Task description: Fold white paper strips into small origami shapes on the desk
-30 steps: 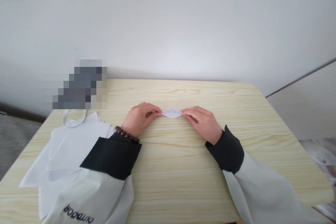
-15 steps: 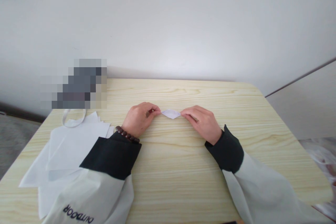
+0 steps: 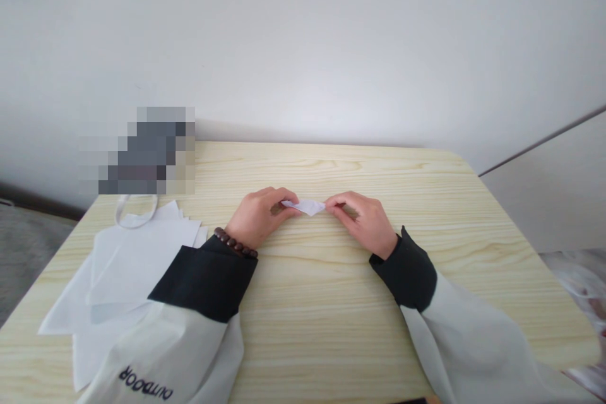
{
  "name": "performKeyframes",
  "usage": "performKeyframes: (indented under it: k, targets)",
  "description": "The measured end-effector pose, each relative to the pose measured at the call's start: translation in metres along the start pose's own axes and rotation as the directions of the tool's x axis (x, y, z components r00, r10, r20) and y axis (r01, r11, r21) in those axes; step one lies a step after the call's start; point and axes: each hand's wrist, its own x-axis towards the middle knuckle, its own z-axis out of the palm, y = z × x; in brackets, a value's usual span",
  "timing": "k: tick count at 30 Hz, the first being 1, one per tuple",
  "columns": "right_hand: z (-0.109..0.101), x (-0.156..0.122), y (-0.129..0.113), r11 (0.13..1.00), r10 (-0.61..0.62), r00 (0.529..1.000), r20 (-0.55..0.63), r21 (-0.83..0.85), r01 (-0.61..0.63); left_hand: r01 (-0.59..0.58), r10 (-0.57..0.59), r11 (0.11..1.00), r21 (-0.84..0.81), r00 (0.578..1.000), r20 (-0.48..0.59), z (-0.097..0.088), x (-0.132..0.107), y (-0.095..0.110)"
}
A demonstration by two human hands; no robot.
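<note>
A small folded piece of white paper (image 3: 311,207) is stretched between my two hands, just above or on the wooden table (image 3: 331,315). My left hand (image 3: 260,214) has its thumb and fingers around the left end, which pokes up between them. With thumb and forefinger my right hand (image 3: 362,221) pinches the pointed right tip. The paper's lower edge comes to a blunt point in the middle. A dark beaded bracelet (image 3: 235,243) circles my left wrist.
Loose white paper sheets (image 3: 137,265) lie overlapping at the left, partly under my left sleeve. A roll of tape or similar pale ring (image 3: 136,225) rests on their far edge. Behind it is a blurred-out dark object (image 3: 146,151). A white wall (image 3: 331,44) borders the table's back.
My left hand has slid right along the paper, its fingers now further over the left end and spread a little wider. My right hand keeps its pinch almost in place.
</note>
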Motion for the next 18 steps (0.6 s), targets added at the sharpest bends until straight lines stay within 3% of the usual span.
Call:
performKeyframes:
  k: [9, 14, 18]
  targets:
    - [0.001, 0.000, -0.002, 0.974, 0.171, 0.984, -0.045, 0.157, -0.162, 0.208, -0.228, 0.948, -0.240, 0.972, -0.060, -0.005, -0.001, 0.013]
    - [0.001, 0.000, -0.006, 0.972, 0.116, 0.993, 0.011, 0.205, -0.116, 0.224, -0.235, 0.932, -0.284, 0.972, -0.004, -0.003, 0.000, 0.013]
    - [0.004, -0.001, -0.010, 0.981, 0.125, 0.992, 0.023, 0.147, -0.127, 0.202, -0.197, 0.943, -0.264, 0.979, 0.043, -0.002, 0.000, 0.014]
